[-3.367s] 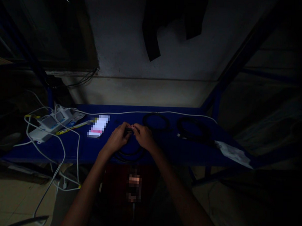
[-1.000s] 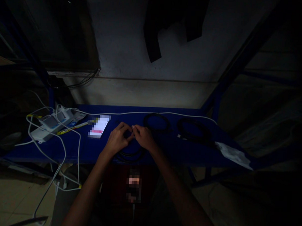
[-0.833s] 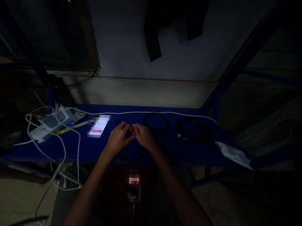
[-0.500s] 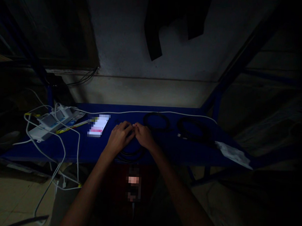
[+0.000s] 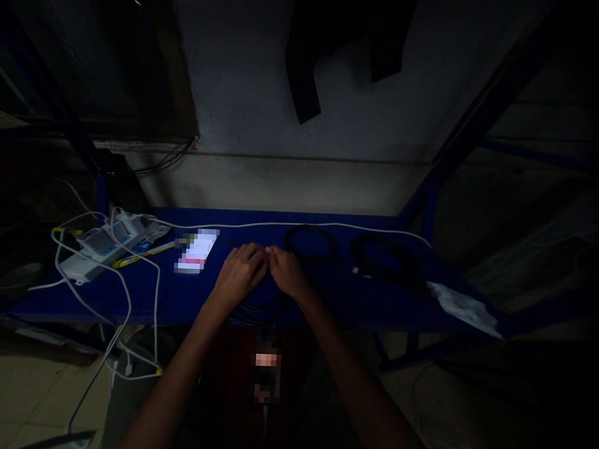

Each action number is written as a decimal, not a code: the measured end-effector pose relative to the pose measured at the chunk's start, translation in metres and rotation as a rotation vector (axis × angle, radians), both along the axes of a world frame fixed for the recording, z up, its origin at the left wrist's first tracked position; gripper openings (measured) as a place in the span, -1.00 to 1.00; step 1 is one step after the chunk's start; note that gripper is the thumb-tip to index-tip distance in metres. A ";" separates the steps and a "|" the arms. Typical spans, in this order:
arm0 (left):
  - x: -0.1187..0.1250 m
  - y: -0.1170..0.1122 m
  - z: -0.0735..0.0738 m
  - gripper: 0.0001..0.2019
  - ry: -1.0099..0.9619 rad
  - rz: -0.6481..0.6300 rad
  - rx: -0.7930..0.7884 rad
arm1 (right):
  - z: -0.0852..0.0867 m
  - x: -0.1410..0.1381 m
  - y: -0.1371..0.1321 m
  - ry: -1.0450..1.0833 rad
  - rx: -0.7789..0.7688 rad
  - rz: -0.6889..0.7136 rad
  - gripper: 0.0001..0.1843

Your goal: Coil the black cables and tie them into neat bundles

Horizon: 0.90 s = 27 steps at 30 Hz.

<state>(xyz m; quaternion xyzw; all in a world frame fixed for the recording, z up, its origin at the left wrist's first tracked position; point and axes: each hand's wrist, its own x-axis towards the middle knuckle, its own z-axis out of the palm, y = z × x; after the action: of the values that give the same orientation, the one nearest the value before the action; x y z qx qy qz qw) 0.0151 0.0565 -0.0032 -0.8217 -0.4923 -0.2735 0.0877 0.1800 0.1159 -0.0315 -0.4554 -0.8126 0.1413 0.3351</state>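
Observation:
Both hands meet over the middle of a blue table. My left hand (image 5: 242, 269) is closed, its fingers curled over the top of a coiled black cable (image 5: 261, 310). Fingertips of my right hand (image 5: 285, 269) are pinched together and touch the left fingers, at the same coil. The lower loops of this cable show below the hands near the table's front edge; its upper part is hidden by the fingers. Just behind the right hand lies a second black cable coil (image 5: 311, 243), and farther right a third coil (image 5: 380, 254) with a light-coloured plug.
A lit phone (image 5: 198, 252) lies left of my hands. Beyond it stand a white power strip (image 5: 97, 245) with tangled white cords and a yellow pen (image 5: 144, 253). A clear plastic bag (image 5: 464, 308) rests at the right end of the blue table (image 5: 326, 298). The room is dark.
My left fingers have drawn slightly closer together and curled more over the cable. The right hand stays almost in place, and the view has shifted a little.

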 end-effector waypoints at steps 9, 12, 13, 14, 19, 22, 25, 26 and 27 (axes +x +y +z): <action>-0.007 0.004 -0.007 -0.97 -0.378 -0.043 -0.153 | 0.004 0.002 -0.005 0.107 -0.016 0.064 -0.54; -0.009 0.007 -0.011 -0.97 -0.455 -0.030 -0.182 | 0.005 0.003 -0.004 0.131 0.010 0.122 -0.58; -0.010 0.008 -0.011 -0.97 -0.462 -0.027 -0.184 | 0.004 0.004 -0.004 0.145 0.021 0.144 -0.60; -0.010 0.009 -0.012 -0.96 -0.463 -0.027 -0.183 | 0.004 0.004 -0.003 0.167 0.031 0.163 -0.63; -0.011 0.010 -0.014 -0.98 -0.450 -0.028 -0.150 | -0.002 0.005 0.002 0.272 0.052 0.189 -0.79; -0.011 0.010 -0.014 -0.98 -0.479 -0.030 -0.154 | -0.005 0.005 0.004 0.259 0.051 0.181 -0.79; -0.012 0.009 -0.012 -0.97 -0.516 -0.008 -0.172 | -0.006 0.005 0.004 0.225 0.056 0.181 -0.72; -0.012 0.009 -0.011 -0.96 -0.527 0.000 -0.181 | -0.006 0.005 0.004 0.221 0.058 0.184 -0.72; -0.012 0.009 -0.011 -0.96 -0.535 0.006 -0.190 | -0.006 0.006 0.004 0.222 0.058 0.191 -0.74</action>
<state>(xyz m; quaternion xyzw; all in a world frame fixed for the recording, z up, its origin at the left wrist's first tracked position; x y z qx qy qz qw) 0.0032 0.0654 -0.0142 -0.7234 -0.5236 -0.4331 -0.1221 0.1856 0.1197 -0.0371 -0.3480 -0.8139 0.1984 0.4208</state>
